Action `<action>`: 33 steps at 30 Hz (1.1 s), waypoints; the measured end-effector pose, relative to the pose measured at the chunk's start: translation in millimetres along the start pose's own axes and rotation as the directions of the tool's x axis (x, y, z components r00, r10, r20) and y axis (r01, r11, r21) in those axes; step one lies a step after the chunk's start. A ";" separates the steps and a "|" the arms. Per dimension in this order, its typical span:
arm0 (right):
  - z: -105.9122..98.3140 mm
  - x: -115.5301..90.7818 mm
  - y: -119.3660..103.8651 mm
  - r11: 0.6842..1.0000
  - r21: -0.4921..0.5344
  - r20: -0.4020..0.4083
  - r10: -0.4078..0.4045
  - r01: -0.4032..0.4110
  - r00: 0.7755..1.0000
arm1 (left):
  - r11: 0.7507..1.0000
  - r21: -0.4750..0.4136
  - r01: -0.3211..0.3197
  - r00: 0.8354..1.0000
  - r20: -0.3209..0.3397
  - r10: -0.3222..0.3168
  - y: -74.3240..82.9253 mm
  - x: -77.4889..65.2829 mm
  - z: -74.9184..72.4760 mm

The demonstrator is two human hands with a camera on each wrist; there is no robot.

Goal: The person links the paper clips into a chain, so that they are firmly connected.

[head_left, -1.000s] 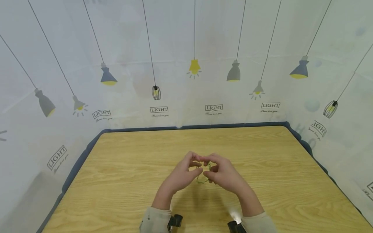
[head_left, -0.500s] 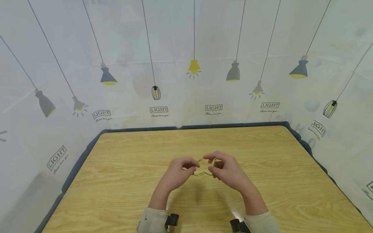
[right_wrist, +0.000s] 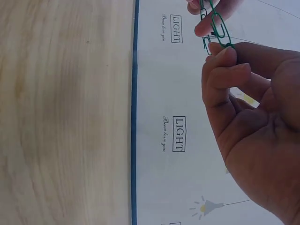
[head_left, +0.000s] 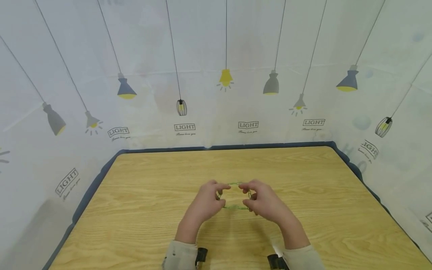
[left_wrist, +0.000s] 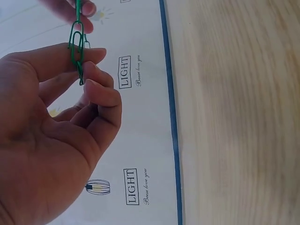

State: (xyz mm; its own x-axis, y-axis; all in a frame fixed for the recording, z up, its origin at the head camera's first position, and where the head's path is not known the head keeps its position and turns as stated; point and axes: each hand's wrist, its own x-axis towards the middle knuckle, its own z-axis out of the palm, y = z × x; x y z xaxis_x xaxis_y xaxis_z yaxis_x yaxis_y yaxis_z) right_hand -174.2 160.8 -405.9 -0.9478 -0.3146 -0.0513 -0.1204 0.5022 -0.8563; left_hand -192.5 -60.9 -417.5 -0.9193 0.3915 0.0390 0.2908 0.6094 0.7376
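A loop of green paper clips (head_left: 236,207), linked end to end, stretches between my two hands above the table. My left hand (head_left: 207,198) holds its left end with curled fingers. In the left wrist view, a green paper clip (left_wrist: 83,35) crosses the index finger, its lower link at the fingertips. On the other side my right hand (head_left: 264,198) holds the right end of the loop. The right wrist view has a paper clip (right_wrist: 214,23) running up from the right fingertips, with the left hand's fingers (right_wrist: 224,16) beyond it. Parts of the chain are hidden behind fingers.
Under the hands lies a wood-grain table (head_left: 152,180) with a dark blue edging (head_left: 189,149) along its back. A pale curtain (head_left: 209,45) printed with hanging lamps surrounds it on three sides. Black wrist mounts (head_left: 201,255) sit by the sleeves.
The hands, nearly touching a second ago, have moved apart. The paper clip loop, narrow and drooping before, is now spread wider, with its near and far strands roughly straight.
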 end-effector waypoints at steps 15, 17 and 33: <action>14.5 2.5 18.1 0.986 -0.122 0.151 0.136 -0.118 0.979 | 0.994 0.070 0.085 0.981 0.170 -0.096 -11.4 0.2 11.6; 18.1 5.4 19.5 0.976 -0.179 0.150 0.151 -0.123 0.977 | 0.992 0.089 0.085 0.978 0.185 -0.100 -13.7 0.9 13.7; 23.7 32.3 25.3 0.922 -0.362 0.063 0.174 -0.140 0.983 | 0.958 0.222 0.180 0.976 0.084 -0.203 -20.6 20.0 20.9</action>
State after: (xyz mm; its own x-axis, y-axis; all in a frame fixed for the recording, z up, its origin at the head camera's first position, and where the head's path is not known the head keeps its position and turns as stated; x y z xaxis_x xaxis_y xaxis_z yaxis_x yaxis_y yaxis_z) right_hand -200.8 144.3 -441.4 -0.9338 -0.2729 -0.2315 -0.0856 0.7985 -0.5959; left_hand -211.4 -51.1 -446.0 -0.9336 0.3165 -0.1680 0.1723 0.8076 0.5639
